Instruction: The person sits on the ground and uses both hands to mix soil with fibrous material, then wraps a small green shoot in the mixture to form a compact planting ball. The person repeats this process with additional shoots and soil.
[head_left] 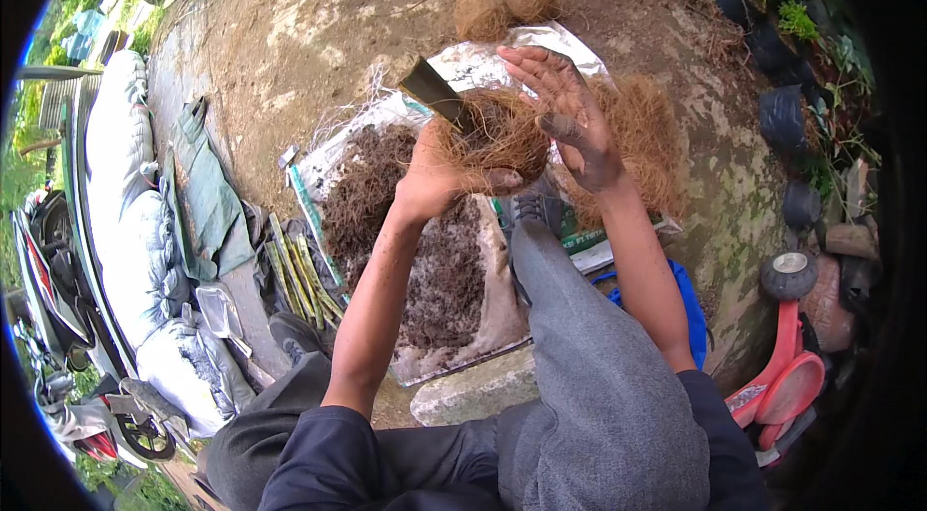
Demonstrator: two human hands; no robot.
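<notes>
My left hand [434, 178] cups a ball of brown coconut fibre [507, 141] from the left and below, its thumb along the near side. Dark soil shows in the hollow at its top, and a thick, cut plant stem [438, 94] leans out to the upper left. On the ball's right, my right hand [568, 123] is held with palm towards it and fingers spread; whether the thumb touches the fibre cannot be told. Beneath lies a flattened sack [507, 294] bearing dark soil [445, 279]. Loose coconut fibre [637, 141] is heaped behind my right hand.
Two finished-looking fibre balls with stems [481, 15] sit on the ground ahead. Cut green stems [300, 272] lie left, near white filled sacks [156, 250]. A blue bag [688, 308], a red wheeled toy [782, 366] and black plant bags [782, 116] are at right.
</notes>
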